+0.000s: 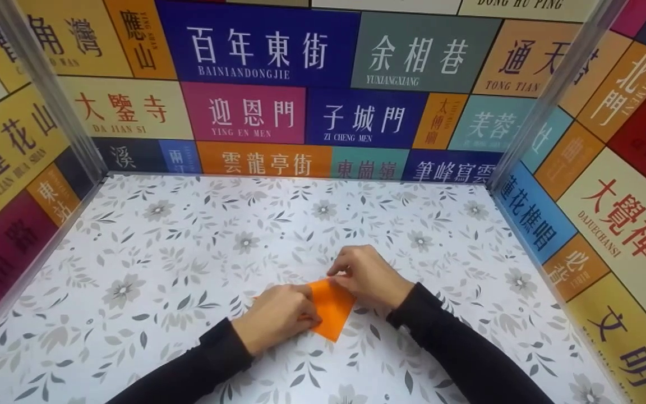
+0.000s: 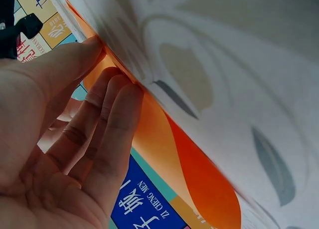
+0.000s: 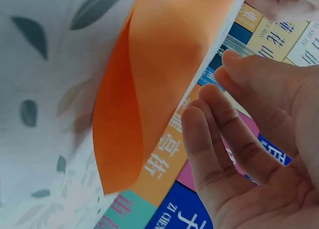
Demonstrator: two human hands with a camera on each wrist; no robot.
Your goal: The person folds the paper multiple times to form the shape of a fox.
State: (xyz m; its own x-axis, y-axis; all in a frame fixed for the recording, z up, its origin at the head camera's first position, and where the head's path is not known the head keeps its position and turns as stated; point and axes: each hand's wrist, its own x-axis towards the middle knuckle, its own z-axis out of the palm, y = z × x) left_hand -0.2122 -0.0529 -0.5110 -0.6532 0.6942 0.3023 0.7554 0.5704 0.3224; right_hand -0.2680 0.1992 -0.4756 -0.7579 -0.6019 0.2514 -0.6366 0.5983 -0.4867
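A piece of orange paper lies on the patterned table, one corner toward the person. In the left wrist view the paper bends over in a loose curl. My left hand rests on its left part and hides much of it; in that wrist's view the thumb and fingertips press on the paper close to the tabletop. At the paper's far right corner is my right hand. The right wrist view has its bent fingers beside the paper's pale edge, nothing visible between thumb and fingers.
White cloth with grey flowers and leaves covers the tabletop. Colourful panels with Chinese lettering stand along the back and both sides. Clear strips run up the two back corners.
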